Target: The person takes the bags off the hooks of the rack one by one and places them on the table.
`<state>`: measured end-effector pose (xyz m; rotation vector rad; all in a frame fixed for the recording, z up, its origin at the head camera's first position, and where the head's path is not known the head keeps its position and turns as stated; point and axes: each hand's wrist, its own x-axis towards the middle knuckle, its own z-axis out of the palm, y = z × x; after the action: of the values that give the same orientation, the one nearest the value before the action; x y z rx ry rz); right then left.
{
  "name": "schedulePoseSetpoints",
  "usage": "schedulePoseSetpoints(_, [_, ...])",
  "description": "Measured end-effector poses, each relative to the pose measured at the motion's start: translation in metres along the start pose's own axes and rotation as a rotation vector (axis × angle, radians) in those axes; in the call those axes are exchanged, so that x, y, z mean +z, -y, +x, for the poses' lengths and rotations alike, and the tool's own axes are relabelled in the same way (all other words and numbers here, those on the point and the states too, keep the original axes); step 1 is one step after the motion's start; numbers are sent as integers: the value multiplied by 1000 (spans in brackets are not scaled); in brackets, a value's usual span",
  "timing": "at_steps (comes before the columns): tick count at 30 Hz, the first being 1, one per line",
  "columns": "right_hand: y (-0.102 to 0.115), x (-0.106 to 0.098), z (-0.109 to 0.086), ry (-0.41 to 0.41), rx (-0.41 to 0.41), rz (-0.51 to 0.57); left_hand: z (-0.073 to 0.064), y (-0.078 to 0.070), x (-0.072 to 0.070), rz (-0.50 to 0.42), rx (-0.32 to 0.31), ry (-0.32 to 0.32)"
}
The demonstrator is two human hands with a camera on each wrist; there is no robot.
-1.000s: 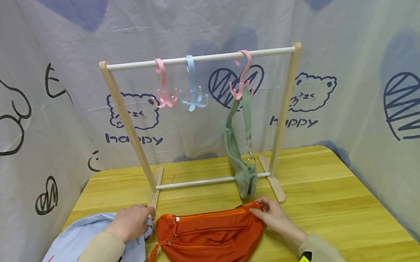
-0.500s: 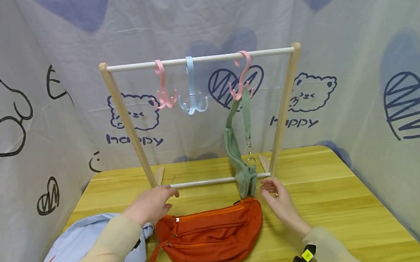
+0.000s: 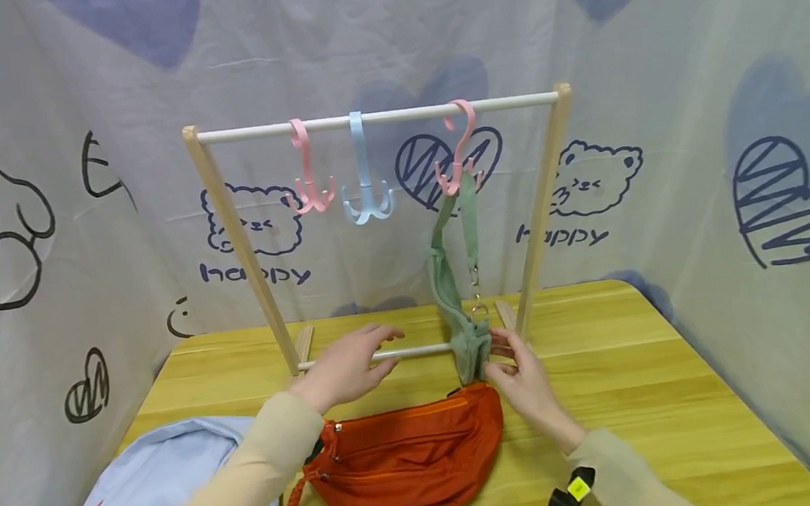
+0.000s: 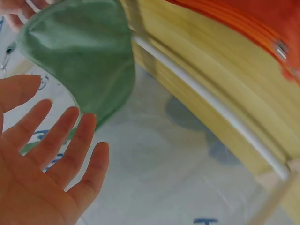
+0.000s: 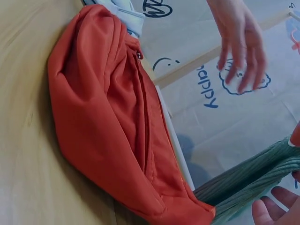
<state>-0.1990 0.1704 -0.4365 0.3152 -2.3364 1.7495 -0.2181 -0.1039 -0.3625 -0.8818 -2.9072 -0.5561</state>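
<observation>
By its strap the green bag hangs on a pink hook; our left grip is wide, our right grip at the bag's edge, perhaps for steadying; whether pinching, we cannot tell.

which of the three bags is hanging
The green bag, hanging from the rightmost hook; the red bag and pale blue bag lie on the table.

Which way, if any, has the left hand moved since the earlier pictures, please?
Yes: against the rack in the head view, the left hand moved rightward and upward.
</observation>
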Motion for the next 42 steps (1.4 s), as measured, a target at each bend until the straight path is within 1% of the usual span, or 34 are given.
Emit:
schedulePoseSetpoints(6, [3,7,-2,25,-50,43,16,-17,12,-169,-38,-38])
schedulePoseSetpoints(10, [5,13,-3,54,-76,66,25,-26,21,-291,-71,-48])
schedulePoseSetpoints(14, [8,21,-1,107,-110,94,34,-32,29,-437,-108,-68])
schedulePoseSetpoints(18, [9,27,2,187,-157,104,40,-35,34,-517,-143,-98])
schedulePoseSetpoints(20, [9,29,3,228,-170,108,42,-35,37,-541,-141,-124])
schedulePoseSetpoints(23, [8,29,3,285,-168,126,43,-35,40,-568,-137,-167])
schedulePoseSetpoints(28, [5,28,2,354,-149,165,44,-34,43,-572,-155,-219])
schedulePoseSetpoints(32, [3,29,2,373,-159,170,47,-33,45,-571,-177,-243])
schedulePoseSetpoints(38, [-2,29,0,386,-146,176,50,-32,48,-570,-199,-262])
schedulePoseSetpoints(42, [-6,27,-1,373,-133,179,50,-29,49,-587,-199,-256])
